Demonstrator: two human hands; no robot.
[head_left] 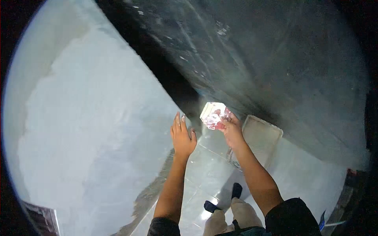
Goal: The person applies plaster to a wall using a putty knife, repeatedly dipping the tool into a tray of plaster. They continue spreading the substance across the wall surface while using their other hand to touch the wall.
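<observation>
So the shiny crumpled wrapper (pixel 214 115) is up at the dark gap where the pale wall (pixel 98 118) meets the dark surface (pixel 275 59). The right hand (pixel 232 131) has it pinched, fingers closed on its lower edge. The left hand (pixel 182 137) lies flat and open on the wall, holding nothing, probably bracing. A grey slab (pixel 264 135) sits just beside, on the tile floor (pixel 204 169).

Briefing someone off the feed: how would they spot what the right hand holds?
Find the big dark slanted surface across the upper right. At its lower edge the right hand pinches a small shiny packet, the only thing with red and white print.
</observation>
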